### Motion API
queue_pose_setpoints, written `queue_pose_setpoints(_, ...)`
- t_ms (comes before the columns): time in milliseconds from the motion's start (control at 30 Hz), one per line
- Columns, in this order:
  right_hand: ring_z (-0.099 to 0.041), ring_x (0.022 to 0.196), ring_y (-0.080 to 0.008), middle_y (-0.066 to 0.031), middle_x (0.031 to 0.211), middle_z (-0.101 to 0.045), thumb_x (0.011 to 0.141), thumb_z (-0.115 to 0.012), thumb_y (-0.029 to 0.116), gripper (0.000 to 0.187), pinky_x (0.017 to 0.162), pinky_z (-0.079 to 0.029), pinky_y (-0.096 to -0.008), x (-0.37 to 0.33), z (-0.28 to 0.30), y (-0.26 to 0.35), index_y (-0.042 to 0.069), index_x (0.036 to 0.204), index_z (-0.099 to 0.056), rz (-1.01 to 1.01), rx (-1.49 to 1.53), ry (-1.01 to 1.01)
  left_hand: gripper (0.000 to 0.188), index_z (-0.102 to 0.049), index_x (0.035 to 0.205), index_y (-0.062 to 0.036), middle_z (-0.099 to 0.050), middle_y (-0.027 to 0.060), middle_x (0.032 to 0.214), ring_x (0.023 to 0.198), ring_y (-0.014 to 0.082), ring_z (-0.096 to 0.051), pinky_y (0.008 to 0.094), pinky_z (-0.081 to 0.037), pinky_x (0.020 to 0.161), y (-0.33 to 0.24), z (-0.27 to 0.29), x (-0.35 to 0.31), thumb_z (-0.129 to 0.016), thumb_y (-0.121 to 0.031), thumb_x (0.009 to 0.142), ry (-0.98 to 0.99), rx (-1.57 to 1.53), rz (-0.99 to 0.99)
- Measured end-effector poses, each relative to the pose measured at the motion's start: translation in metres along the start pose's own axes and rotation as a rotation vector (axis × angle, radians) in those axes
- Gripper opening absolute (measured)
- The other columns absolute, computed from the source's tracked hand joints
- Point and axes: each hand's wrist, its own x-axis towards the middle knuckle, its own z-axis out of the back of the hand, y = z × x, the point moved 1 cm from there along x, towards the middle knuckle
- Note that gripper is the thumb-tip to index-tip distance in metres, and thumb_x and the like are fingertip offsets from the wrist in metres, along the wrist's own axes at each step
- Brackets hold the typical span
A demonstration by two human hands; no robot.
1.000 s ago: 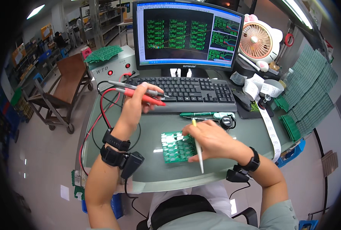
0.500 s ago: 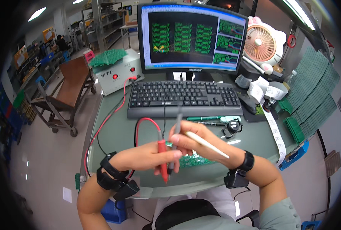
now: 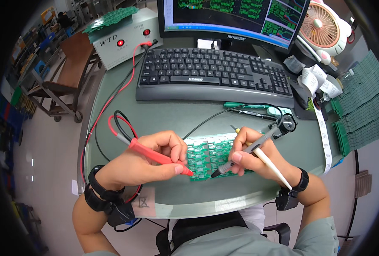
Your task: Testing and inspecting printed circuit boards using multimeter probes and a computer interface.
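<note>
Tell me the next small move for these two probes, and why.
I'd probably ease the gray probe down until its tip meets the green circuit board: the right hand points it at the board's lower part, the left hand aims the red probe near the lower-left corner, and this view doesn't settle whether either tip touches.

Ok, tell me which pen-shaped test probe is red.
The slim red probe in the left hand; the grey, black-tipped probe is in the right hand.
</note>
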Motion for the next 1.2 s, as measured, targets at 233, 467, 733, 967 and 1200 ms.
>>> queue_pose_setpoints(233, -0.061, 0.071, -0.0073, -0.0038, 0.079, -0.061, 0.091, -0.065, 0.015, 0.020, 0.059, -0.050, -0.0209, 0.003, 0.002, -0.014, 0.004, 0.089, -0.049, -0.005, -0.034, 0.027, 0.025, -0.044, 0.090, -0.0077, -0.048, 0.0032, 0.095, 0.091, 0.0108, -0.049, 0.0395, -0.041, 0.105, 0.016, -0.010, 0.006, -0.064, 0.004, 0.080, 0.037, -0.054, -0.015)
queue_pose_setpoints(467, -0.059, 0.071, -0.0064, -0.0023, 0.080, -0.059, 0.090, -0.067, 0.014, 0.020, 0.059, -0.046, -0.0212, 0.005, 0.005, -0.021, 0.003, 0.088, -0.050, 0.001, -0.039, 0.025, 0.026, -0.043, 0.091, -0.0082, -0.048, 0.0038, 0.096, 0.092, 0.0104, -0.049, 0.0389, -0.040, 0.106, 0.018, -0.011, 0.007, -0.063, 0.004, 0.081, 0.023, -0.057, 0.013)
queue_pose_setpoints(733, -0.058, 0.070, -0.0057, -0.0018, 0.080, -0.057, 0.090, -0.067, 0.014, 0.020, 0.057, -0.043, -0.0206, 0.005, 0.004, -0.023, 0.003, 0.087, -0.050, 0.030, -0.006, 0.029, 0.027, -0.041, 0.089, -0.0090, -0.049, 0.0050, 0.096, 0.092, 0.0112, -0.049, 0.0408, -0.042, 0.105, 0.020, -0.011, 0.008, -0.062, 0.004, 0.081, 0.019, 0.010, -0.050)
queue_pose_setpoints(967, -0.055, 0.068, -0.0045, -0.0017, 0.080, -0.056, 0.089, -0.067, 0.014, 0.020, 0.056, -0.041, -0.0204, 0.006, 0.005, -0.025, 0.003, 0.088, -0.050, 0.039, 0.010, 0.031, 0.027, -0.040, 0.089, -0.0090, -0.049, 0.0051, 0.096, 0.092, 0.0114, -0.050, 0.0409, -0.042, 0.105, 0.020, -0.011, 0.009, -0.063, 0.004, 0.081, 0.004, 0.023, -0.050)
queue_pose_setpoints(1200, -0.053, 0.066, -0.0038, -0.0011, 0.080, -0.054, 0.089, -0.067, 0.013, 0.020, 0.055, -0.039, -0.0205, 0.006, 0.004, -0.026, 0.003, 0.087, -0.050, 0.047, 0.005, 0.020, 0.028, -0.040, 0.089, -0.0093, -0.049, 0.0053, 0.096, 0.092, 0.0112, -0.049, 0.0396, -0.043, 0.104, 0.019, -0.012, 0.008, -0.064, 0.003, 0.081, -0.004, 0.020, -0.036)
